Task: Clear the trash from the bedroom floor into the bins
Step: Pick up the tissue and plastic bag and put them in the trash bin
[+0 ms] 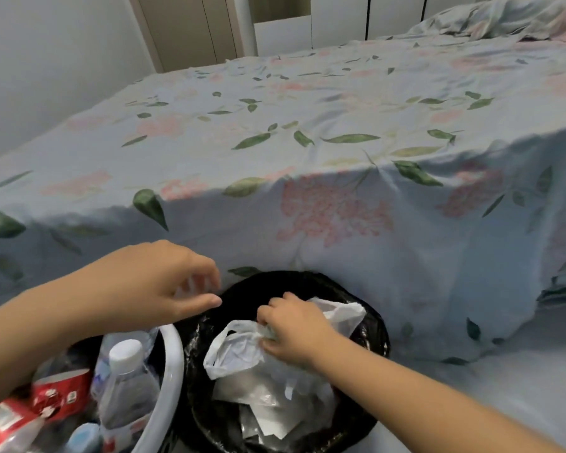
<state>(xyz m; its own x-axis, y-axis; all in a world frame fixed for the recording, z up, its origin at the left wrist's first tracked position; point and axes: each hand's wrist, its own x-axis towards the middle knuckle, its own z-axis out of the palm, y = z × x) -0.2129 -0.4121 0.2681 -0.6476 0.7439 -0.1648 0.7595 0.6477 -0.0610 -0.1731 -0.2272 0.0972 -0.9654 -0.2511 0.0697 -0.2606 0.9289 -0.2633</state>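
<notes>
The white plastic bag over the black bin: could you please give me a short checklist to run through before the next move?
1. White plastic bag inside the black-lined bin: ok.
2. Right hand gripping the bag: ok.
3. Left hand empty: cannot tell, something pale shows at the fingers.
4. White bin holding bottles, no room to spare: cannot tell.
5. Floor free of trash: cannot tell, mostly out of view.

Your floor [536, 380] carries two bins: the black one [378, 325] under your right grip, the white one [174, 364] left of it.
</notes>
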